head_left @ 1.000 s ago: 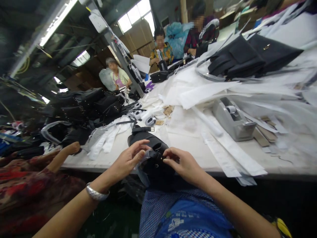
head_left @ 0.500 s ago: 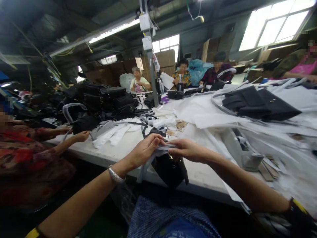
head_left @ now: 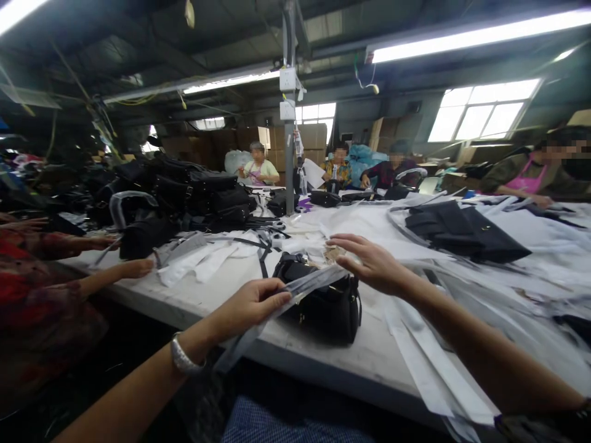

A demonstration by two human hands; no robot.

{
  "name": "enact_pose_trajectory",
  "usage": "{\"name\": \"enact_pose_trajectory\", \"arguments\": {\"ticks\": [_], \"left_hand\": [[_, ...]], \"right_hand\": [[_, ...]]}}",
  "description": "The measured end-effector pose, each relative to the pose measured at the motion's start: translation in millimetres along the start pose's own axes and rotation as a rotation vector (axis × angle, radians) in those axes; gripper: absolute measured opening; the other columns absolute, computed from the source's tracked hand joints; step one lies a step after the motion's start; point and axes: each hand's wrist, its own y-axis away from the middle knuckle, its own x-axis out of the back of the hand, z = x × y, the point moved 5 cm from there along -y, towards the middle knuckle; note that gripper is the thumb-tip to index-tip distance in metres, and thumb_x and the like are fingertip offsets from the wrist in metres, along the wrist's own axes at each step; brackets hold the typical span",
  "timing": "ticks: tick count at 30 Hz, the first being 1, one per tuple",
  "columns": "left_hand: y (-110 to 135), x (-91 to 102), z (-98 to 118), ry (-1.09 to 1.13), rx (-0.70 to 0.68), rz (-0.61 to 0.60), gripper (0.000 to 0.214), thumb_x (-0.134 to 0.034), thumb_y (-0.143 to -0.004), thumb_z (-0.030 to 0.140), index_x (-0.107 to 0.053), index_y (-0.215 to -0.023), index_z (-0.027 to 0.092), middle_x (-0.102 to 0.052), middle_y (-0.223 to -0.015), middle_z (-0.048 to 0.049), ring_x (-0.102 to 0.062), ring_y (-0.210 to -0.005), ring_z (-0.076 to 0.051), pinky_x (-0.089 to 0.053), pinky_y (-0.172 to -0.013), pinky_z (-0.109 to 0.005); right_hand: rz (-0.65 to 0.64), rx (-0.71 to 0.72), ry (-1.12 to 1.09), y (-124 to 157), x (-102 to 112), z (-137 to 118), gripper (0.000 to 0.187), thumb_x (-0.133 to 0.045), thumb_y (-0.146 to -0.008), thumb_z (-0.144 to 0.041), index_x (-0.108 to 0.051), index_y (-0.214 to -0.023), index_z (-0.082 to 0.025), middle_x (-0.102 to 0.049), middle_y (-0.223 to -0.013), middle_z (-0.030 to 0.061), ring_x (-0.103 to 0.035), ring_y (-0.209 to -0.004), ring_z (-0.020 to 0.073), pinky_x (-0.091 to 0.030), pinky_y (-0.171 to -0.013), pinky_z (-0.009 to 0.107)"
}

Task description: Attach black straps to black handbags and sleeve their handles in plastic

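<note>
A small black handbag (head_left: 325, 317) with gold-coloured fittings rests on the white table near its front edge. Across its top runs a strip of clear plastic wrap (head_left: 310, 284). My left hand (head_left: 256, 303) pinches the strip between thumb and fingers at the bag's left side, and a loose tail hangs below the hand past the table edge. Above the right end of the strip is my right hand (head_left: 372, 263), its fingers stretched out and apart. Whether its lower fingers touch the strip is hard to make out.
A pile of black bags (head_left: 198, 191) stands at the back left beside a grey post (head_left: 289, 160). White sheets and a flat black bag (head_left: 462, 231) lie on the right. At left, a co-worker's hand (head_left: 136, 269) is near another black bag (head_left: 148, 237). Several people sit across the table.
My hands have moved apart, with the plastic strip now stretched between them. The handbag now sits upright on the table instead of tilted over its edge. The view has tilted up.
</note>
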Motion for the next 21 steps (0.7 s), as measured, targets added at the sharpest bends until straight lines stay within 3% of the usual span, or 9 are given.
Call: {"name": "enact_pose_trajectory", "arguments": {"ticks": [3,6,8,10,12,14,16,19,21], "left_hand": [[-14.4,7.4,51.3,-0.075,-0.177,-0.027,0.038,-0.055,-0.087,0.052,-0.066,-0.078,0.016,-0.053,-0.066,0.0014,-0.048,-0.062,-0.013,-0.039,-0.056,-0.022],[-18.6,10.9,67.3,-0.024,-0.191,-0.107,0.045,-0.048,-0.09,0.057,-0.066,-0.084,0.016,-0.058,-0.069,-0.0009,-0.051,-0.059,-0.013,-0.038,-0.052,-0.022],[-11.8,9.9,51.7,0.085,-0.091,-0.236,0.049,-0.044,-0.09,0.061,-0.062,-0.1,0.016,-0.063,-0.076,-0.0036,-0.056,-0.059,-0.014,-0.04,-0.052,-0.023],[0.7,9.2,23.1,0.162,0.027,-0.352,0.051,-0.049,-0.087,0.062,-0.056,-0.112,0.018,-0.064,-0.079,-0.0035,-0.058,-0.061,-0.015,-0.043,-0.055,-0.024],[12.0,13.4,-6.8,0.151,0.104,-0.369,0.051,-0.055,-0.085,0.06,-0.056,-0.112,0.017,-0.058,-0.07,0.0011,-0.051,-0.056,-0.012,-0.041,-0.053,-0.022],[16.6,25.1,-26.2,0.066,0.126,-0.257,0.049,-0.049,-0.088,0.061,-0.059,-0.102,0.015,-0.049,-0.062,0.004,-0.042,-0.051,-0.01,-0.033,-0.048,-0.02],[15.0,41.6,-24.2,-0.105,0.059,-0.069,0.049,-0.044,-0.09,0.061,-0.062,-0.092,0.015,-0.051,-0.063,0.0019,-0.044,-0.054,-0.011,-0.032,-0.049,-0.021],[9.1,60.6,21.4,-0.417,-0.185,0.182,0.04,-0.052,-0.089,0.055,-0.067,-0.091,0.018,-0.065,-0.081,-0.003,-0.058,-0.074,-0.017,-0.042,-0.066,-0.024],[5.3,63.3,65.1,-0.545,-0.348,0.26,0.036,-0.055,-0.089,0.051,-0.069,-0.096,0.019,-0.068,-0.086,-0.0026,-0.06,-0.078,-0.017,-0.043,-0.07,-0.024]], "right_hand": [[-0.204,0.188,0.046,-5.4,-12.9,-52.6,0.035,-0.059,-0.089,-0.046,-0.065,-0.118,-0.028,-0.068,-0.112,0.0049,-0.06,-0.104,0.0257,-0.044,-0.091,0.036],[-0.338,0.149,0.125,-7.0,-13.9,-63.0,0.028,-0.058,-0.089,-0.047,-0.067,-0.1,-0.023,-0.067,-0.079,0.0008,-0.058,-0.07,0.0179,-0.043,-0.064,0.026],[-0.265,0.093,0.2,-6.7,1.7,-46.9,0.029,-0.057,-0.089,-0.049,-0.064,-0.09,-0.021,-0.058,-0.067,-0.0018,-0.05,-0.059,0.0142,-0.036,-0.055,0.024],[-0.166,0.043,0.258,-3.1,23.2,-21.0,0.031,-0.054,-0.09,-0.05,-0.062,-0.084,-0.02,-0.053,-0.063,-0.0023,-0.046,-0.058,0.0132,-0.034,-0.054,0.024],[-0.129,-0.011,0.303,3.2,42.0,5.3,0.034,-0.049,-0.092,-0.048,-0.062,-0.081,-0.019,-0.054,-0.063,-0.0011,-0.048,-0.059,0.014,-0.036,-0.056,0.025],[-0.12,-0.05,0.378,9.4,56.0,19.9,0.033,-0.046,-0.093,-0.045,-0.065,-0.091,-0.018,-0.06,-0.069,0.0018,-0.055,-0.064,0.0169,-0.042,-0.061,0.027],[-0.1,0.003,0.462,12.1,63.9,10.6,0.043,-0.054,-0.089,-0.045,-0.06,-0.122,-0.019,-0.068,-0.096,0.0084,-0.063,-0.086,0.0241,-0.049,-0.075,0.034],[-0.026,0.226,0.495,6.0,64.1,-46.3,0.083,-0.065,-0.082,-0.05,-0.027,-0.151,-0.024,-0.046,-0.144,0.0128,-0.047,-0.127,0.0328,-0.042,-0.101,0.046],[0.028,0.301,0.45,-5.2,60.1,-91.4,0.074,-0.06,-0.087,-0.052,-0.031,-0.15,-0.026,-0.045,-0.146,0.0106,-0.044,-0.13,0.0325,-0.039,-0.104,0.048]]}}
